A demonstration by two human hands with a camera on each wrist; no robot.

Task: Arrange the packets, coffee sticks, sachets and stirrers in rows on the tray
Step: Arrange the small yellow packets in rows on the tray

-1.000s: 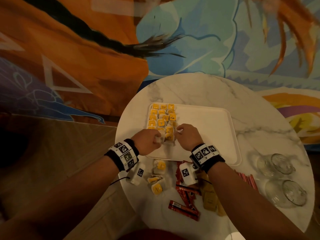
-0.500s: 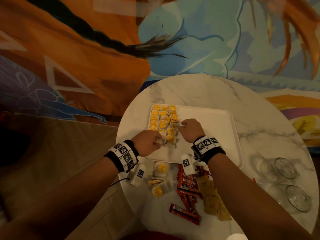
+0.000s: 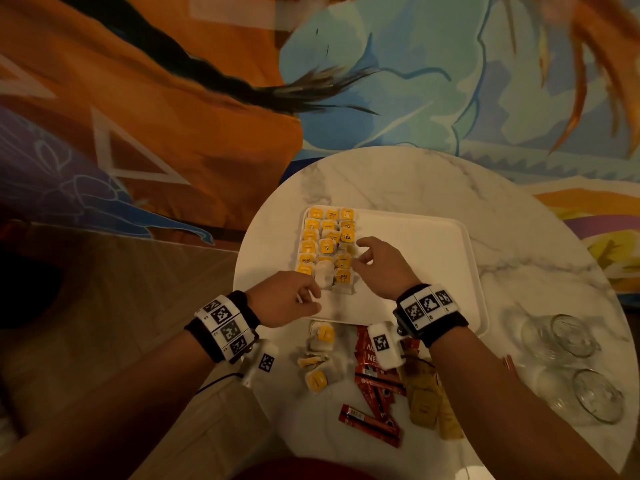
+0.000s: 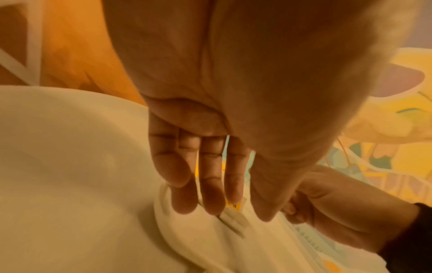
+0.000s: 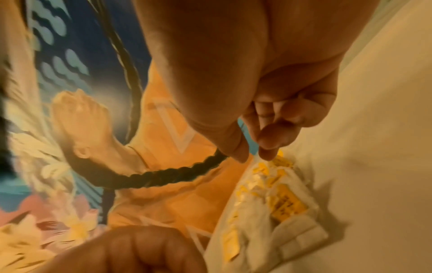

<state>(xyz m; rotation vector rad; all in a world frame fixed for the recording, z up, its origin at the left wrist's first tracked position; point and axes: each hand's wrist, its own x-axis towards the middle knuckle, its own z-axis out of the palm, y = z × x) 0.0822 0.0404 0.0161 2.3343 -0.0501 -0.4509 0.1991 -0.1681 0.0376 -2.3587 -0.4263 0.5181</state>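
I see the yellow-labelled white tea packets [image 3: 327, 244] lying in three rows at the left end of the white rectangular plastic tray [image 3: 433, 244], which sits on the round white marble desk [image 3: 398, 181]. At the near end of the middle row lies one plain white packet [image 3: 325, 277], with no label showing. My left hand [image 3: 289, 299] is at the tray's near-left edge; in the left wrist view its fingers [image 4: 210, 184] are straight and close together, tips down at the packets, gripping nothing. My right hand [image 3: 379, 268] is over the tray just right of the rows; in the right wrist view its thumb and forefinger [image 5: 268, 147] stand slightly apart just above the packets, and I cannot tell whether they touch one. On the desk near the tray, between my wrists, lie loose yellow-labelled tea packets [image 3: 320, 358], red coffee sticks [image 3: 372, 393] and brown paper sachets [image 3: 427, 400], partly overlapping. Two clear glass cups [image 3: 568, 365] stand at the desk's right side, well apart from the rows.
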